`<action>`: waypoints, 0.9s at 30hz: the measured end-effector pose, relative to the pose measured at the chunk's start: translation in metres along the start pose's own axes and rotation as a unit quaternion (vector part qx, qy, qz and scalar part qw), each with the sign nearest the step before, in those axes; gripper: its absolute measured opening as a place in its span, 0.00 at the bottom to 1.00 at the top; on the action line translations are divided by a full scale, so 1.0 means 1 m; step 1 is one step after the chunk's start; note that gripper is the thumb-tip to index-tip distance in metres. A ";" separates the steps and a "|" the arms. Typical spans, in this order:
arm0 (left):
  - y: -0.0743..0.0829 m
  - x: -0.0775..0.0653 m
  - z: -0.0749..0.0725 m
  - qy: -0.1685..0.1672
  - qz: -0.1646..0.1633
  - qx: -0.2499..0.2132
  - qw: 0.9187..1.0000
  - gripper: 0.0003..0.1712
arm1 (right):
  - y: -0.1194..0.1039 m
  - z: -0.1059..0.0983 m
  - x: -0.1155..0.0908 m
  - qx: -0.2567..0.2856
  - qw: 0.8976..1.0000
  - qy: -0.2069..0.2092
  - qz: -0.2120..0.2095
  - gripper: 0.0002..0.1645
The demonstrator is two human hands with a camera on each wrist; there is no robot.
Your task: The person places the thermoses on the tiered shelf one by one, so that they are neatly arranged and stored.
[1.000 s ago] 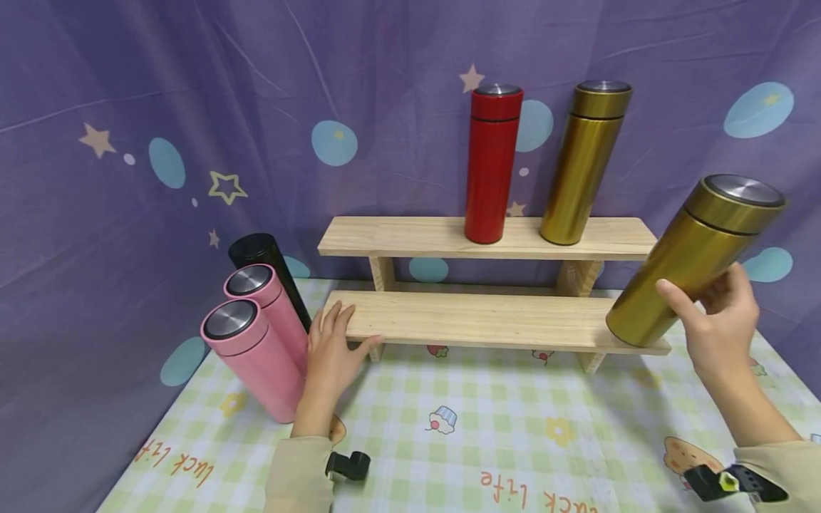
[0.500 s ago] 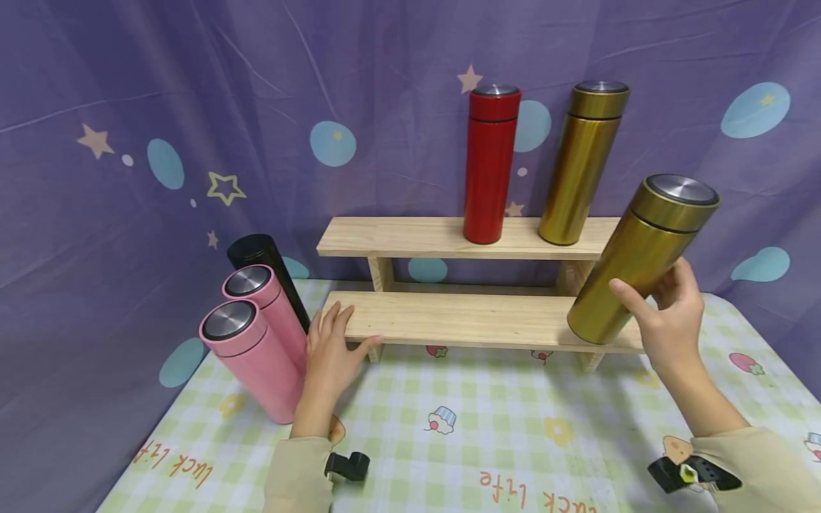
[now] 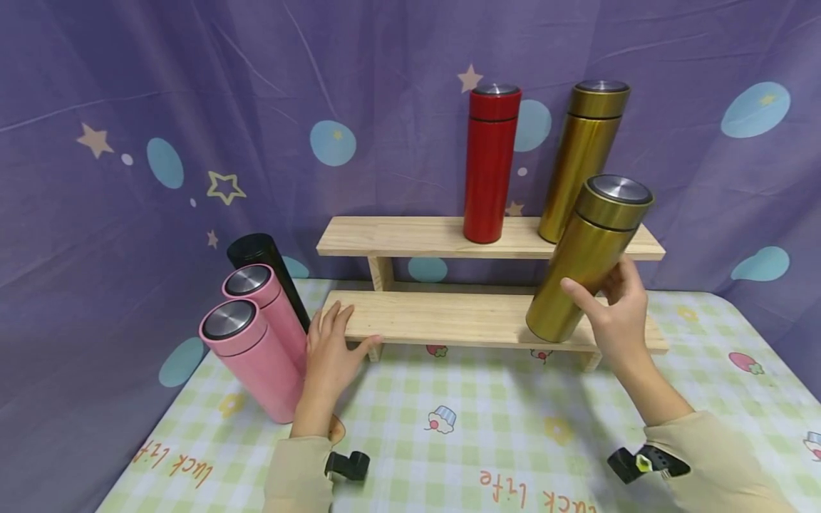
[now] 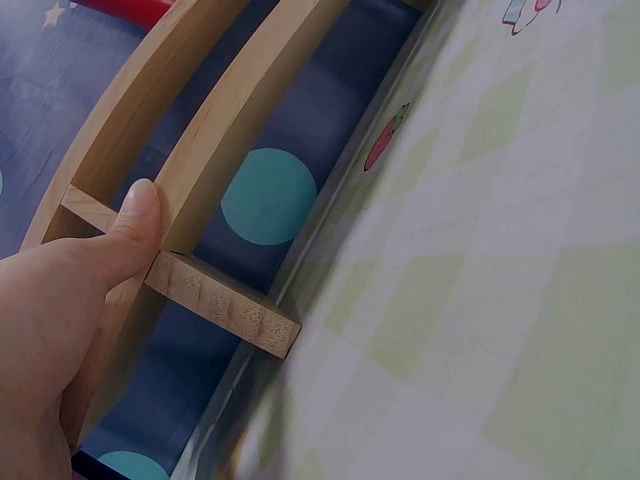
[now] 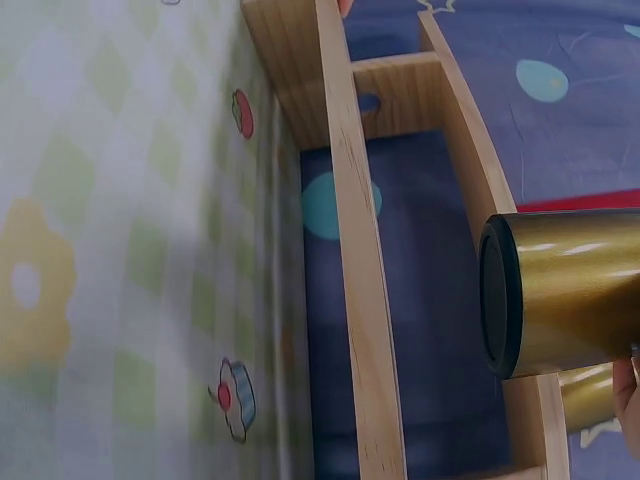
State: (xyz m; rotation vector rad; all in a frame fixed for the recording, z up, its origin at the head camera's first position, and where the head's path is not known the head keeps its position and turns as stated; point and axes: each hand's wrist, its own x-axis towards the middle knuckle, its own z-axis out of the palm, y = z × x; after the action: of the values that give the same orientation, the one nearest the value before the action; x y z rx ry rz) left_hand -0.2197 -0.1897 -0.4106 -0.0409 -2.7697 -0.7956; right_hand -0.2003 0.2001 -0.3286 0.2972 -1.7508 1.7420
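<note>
Since the earlier frame, the right hand and its gold bottle have gone left, from the far right end of the low shelf to right of the middle; the rest looks the same.

At middle left of the frame, the left hand has its fingers and thumb apart, laid on the low shelf's end. Keeping it there should help stop a wobble. The pink bottle in front stands close to that arm, so small moves seem best. On the right, the right hand is clamped on the gold bottle, which is up over the low shelf, its bottom off the wood. I would hold it snug, clear of the back gold bottle at upper right, and make it straight before it touches any wood (it seems to lean, though the lens bends things too).

Now the hard bits. On the left, most of the black bottle hides behind the pink ones, and the second pink bottle's foot is covered. The red bottle shows whole. On the right, the back gold bottle is partly blocked, and I can't see all the right hand's fingertips.
</note>
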 end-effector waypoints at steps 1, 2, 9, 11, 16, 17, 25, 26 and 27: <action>0.000 0.000 0.000 0.000 0.000 0.000 1.000 0.49 | 0.000 0.003 0.000 -0.002 1.000 -0.004 -0.002 0.33; 0.000 0.000 0.000 0.000 0.001 -0.001 1.000 0.49 | 0.001 0.006 0.000 -0.002 1.000 -0.007 -0.004 0.33; 0.000 0.000 -0.001 0.002 0.003 -0.003 1.000 0.49 | 0.003 0.023 -0.002 -0.011 1.000 -0.026 0.002 0.33; 0.001 0.000 -0.001 0.000 0.002 -0.002 1.000 0.49 | 0.003 0.028 -0.003 -0.017 0.999 -0.031 0.005 0.34; 0.001 0.000 -0.001 -0.002 -0.001 0.002 1.000 0.49 | 0.002 0.040 -0.002 -0.012 0.999 -0.039 0.010 0.34; 0.001 0.000 -0.001 -0.002 -0.001 0.002 1.000 0.49 | 0.002 0.043 -0.002 -0.009 0.999 -0.041 0.011 0.33; 0.000 0.000 -0.001 -0.001 0.000 0.001 1.000 0.49 | 0.003 0.062 -0.001 0.007 0.998 -0.054 0.012 0.36; 0.000 0.001 0.000 -0.001 0.001 0.002 1.000 0.49 | 0.003 0.065 -0.001 0.006 0.998 -0.056 0.009 0.36; 0.000 0.001 0.000 -0.001 0.001 0.002 1.000 0.49 | 0.003 0.067 0.000 0.005 0.998 -0.057 0.007 0.36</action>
State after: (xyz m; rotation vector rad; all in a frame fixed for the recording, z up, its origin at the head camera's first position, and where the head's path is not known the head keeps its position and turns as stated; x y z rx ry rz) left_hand -0.2203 -0.1896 -0.4101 -0.0443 -2.7715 -0.7903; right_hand -0.2208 0.1363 -0.3255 0.3971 -1.8286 1.7759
